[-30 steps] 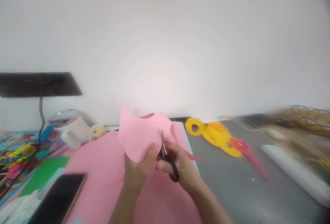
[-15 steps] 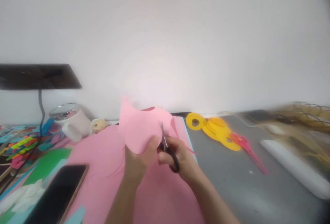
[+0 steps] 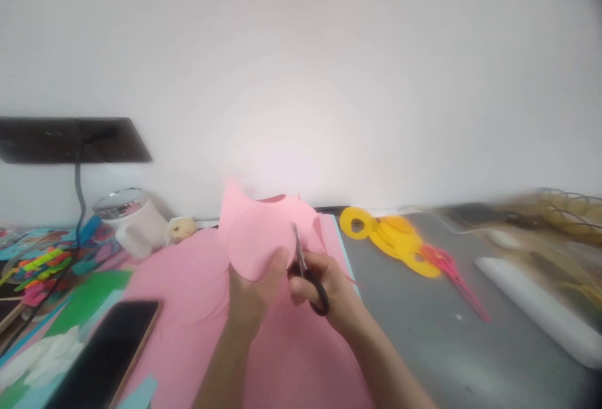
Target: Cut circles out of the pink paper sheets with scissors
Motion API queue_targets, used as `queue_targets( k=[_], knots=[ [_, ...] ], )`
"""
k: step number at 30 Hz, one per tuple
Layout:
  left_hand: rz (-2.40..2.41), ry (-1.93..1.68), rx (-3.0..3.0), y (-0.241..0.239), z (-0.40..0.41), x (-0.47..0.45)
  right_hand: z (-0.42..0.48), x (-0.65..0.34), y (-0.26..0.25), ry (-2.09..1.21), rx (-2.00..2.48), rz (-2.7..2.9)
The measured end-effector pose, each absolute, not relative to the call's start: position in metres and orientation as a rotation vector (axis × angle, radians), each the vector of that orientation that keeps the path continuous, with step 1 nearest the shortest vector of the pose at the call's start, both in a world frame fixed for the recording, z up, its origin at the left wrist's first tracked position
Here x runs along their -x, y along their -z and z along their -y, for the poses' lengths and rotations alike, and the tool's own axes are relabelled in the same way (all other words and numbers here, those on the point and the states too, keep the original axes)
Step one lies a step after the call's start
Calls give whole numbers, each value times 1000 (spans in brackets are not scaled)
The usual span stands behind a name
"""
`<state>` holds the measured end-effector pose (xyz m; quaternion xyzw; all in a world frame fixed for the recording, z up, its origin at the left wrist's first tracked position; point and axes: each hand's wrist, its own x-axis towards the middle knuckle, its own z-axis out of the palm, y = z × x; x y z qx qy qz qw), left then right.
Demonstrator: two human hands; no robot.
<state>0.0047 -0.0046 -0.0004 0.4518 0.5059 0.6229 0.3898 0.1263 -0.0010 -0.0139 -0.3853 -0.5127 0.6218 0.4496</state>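
My left hand (image 3: 254,296) pinches a piece of pink paper (image 3: 261,236) and holds it upright above the table. My right hand (image 3: 329,293) grips black-handled scissors (image 3: 305,277), blades pointing up along the right edge of that paper. A rounded shape shows in the held paper. Under both hands lies a large pink sheet (image 3: 188,308) flat on the table.
A dark phone (image 3: 106,359) lies at the lower left on the pink sheet. A white mug (image 3: 134,224) and colourful bits (image 3: 40,265) stand at left. Yellow paper rings (image 3: 390,239) and pink scissors (image 3: 454,277) lie on the grey mat (image 3: 446,346); a white roll (image 3: 540,312) at right.
The view has shifted slightly up and down. Both hands stay together on the pink paper and scissors, with the blades working along the paper's right edge.
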Motion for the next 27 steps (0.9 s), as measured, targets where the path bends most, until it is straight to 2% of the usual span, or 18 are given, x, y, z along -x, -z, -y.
queue_targets(
  k=[8,15,27],
  knots=[
    [-1249,-1679,-1126,8,0,-3,1,-127,17,-1557,947,1276],
    [-1399,-1649,-1121,0,3,-5,0,-127,18,-1591,889,1225],
    [-1363,-1610,-1169,-6,5,-6,0,-129,18,-1576,857,1239]
  ],
)
